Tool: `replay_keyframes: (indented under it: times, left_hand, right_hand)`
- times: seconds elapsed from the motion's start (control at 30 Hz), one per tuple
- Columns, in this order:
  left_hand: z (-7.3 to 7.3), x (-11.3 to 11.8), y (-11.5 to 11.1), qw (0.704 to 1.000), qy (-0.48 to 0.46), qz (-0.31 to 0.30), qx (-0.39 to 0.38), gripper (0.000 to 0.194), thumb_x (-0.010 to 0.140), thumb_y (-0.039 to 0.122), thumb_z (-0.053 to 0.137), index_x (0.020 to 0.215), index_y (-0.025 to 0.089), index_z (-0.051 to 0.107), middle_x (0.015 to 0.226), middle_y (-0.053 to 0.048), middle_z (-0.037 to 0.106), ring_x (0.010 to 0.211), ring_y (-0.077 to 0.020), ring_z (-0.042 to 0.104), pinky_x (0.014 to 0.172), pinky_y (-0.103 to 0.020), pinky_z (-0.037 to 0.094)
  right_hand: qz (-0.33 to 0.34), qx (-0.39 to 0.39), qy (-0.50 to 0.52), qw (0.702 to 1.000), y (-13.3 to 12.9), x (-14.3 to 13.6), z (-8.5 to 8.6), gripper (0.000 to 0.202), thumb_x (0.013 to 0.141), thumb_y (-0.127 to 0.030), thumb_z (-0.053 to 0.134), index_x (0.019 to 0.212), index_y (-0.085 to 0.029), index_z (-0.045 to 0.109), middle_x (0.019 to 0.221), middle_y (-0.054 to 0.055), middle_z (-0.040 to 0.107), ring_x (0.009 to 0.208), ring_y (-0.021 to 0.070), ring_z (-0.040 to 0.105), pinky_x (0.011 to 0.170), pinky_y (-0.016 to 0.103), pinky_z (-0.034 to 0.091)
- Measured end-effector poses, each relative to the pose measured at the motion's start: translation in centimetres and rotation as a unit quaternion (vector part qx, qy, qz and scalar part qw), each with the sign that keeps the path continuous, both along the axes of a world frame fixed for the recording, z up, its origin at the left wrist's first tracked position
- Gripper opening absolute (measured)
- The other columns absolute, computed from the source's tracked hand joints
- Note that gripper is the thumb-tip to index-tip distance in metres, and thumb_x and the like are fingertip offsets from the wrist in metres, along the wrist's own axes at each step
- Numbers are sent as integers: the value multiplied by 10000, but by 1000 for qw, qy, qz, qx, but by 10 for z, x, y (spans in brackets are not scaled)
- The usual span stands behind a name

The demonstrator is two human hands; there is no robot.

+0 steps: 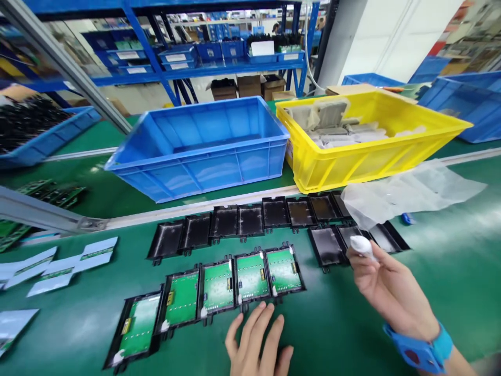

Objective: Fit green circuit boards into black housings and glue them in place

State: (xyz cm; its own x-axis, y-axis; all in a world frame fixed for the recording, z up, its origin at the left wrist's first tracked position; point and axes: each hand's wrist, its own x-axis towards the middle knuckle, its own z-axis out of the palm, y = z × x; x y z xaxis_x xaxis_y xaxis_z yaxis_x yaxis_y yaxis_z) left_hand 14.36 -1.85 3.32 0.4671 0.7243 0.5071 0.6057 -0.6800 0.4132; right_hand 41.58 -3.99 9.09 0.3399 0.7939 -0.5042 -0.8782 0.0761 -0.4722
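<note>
My right hand (385,292) is closed around a small white tube (362,246) with a rounded white end, held above the table at the right. A blue strap circles that wrist. My left hand (259,342) has its fingers spread and holds nothing. Its fingertips are just below a row of black plastic cases (159,324) with green circuit boards (250,275) inside. White blobs sit at corners of several boards. Behind them stretches a row of black cases without boards (224,221), and more such cases (327,245) lie close to my right hand.
A blue bin (199,175) and a yellow bin (376,167) with wrapped grey parts stand at the back. A translucent sheet (407,193) covers some cases. Silvery packets with boards (55,271) lie at left, near a metal post (39,211). A small blue object (407,219) sits right.
</note>
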Motion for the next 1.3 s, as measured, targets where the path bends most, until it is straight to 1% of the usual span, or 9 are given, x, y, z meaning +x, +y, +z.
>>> replay_keyframes:
  times: [0.1,0.2,0.33,0.53,0.8,1.0,1.13,1.23,1.3]
  left_hand:
    - [2,-6,0,1000,-12,6,1,218,957,239,530,1093,272,698,1107,-34,740,1088,-204,665,1110,-377,280]
    - [4,-13,2,1000,-26,6,13,218,960,239,522,1093,262,694,1099,-43,738,1079,-198,663,1079,-366,309]
    - [4,-18,2,998,-43,13,50,227,979,250,480,1073,234,685,1066,-56,745,1050,-193,671,1063,-366,326]
    - [-1,-24,-9,996,-49,5,72,234,978,223,452,1052,227,674,1049,-56,751,1041,-195,671,1051,-386,319]
    - [-14,-50,-16,995,-67,39,57,250,976,213,428,1094,238,648,1101,-55,725,1084,-204,652,1042,-401,334]
    - [-18,-76,-11,995,-72,35,66,231,972,224,461,1122,220,636,1124,-75,693,1117,-222,626,1043,-404,385]
    - [-7,-114,5,990,-27,130,36,279,959,234,510,1229,221,580,1232,-120,588,1172,-258,567,1000,-415,446]
    - [2,-154,23,966,43,256,6,490,941,362,558,1391,203,445,1339,-183,482,1200,-338,536,932,-496,499]
    - [3,-178,35,950,87,300,-5,620,934,419,541,1465,177,333,1352,-212,473,1188,-382,544,881,-540,523]
  right_hand:
    - [-39,-14,66,997,-13,-6,-3,403,596,-83,874,917,-185,652,754,-61,620,555,26,583,654,137,609]
    - [-79,-41,95,991,-16,-23,-9,434,532,-62,908,861,-190,655,735,-56,640,605,71,626,822,302,645]
    - [-64,-38,89,993,-9,-48,-15,382,611,-157,909,907,-198,672,793,-44,693,667,105,659,931,436,612]
    - [-78,-37,47,995,13,-71,-13,416,592,-187,918,935,-178,682,881,-14,738,709,115,675,882,384,628]
    - [-122,-67,-9,990,34,-85,-15,59,877,-236,658,902,-186,679,870,6,734,719,121,683,772,309,638]
    - [-135,-96,-19,986,43,-98,-11,209,983,-211,500,908,-146,684,874,40,736,707,113,696,673,228,634]
    - [-140,-105,-20,984,42,-97,-9,249,988,-216,481,846,-170,680,860,23,736,666,120,694,633,261,649]
    - [-138,-111,-14,984,41,-94,-11,249,975,-186,477,848,-183,690,875,25,737,685,132,702,622,275,656]
    - [-136,-116,-13,984,41,-92,-14,252,971,-182,474,853,-180,697,866,30,735,694,138,707,608,257,653]
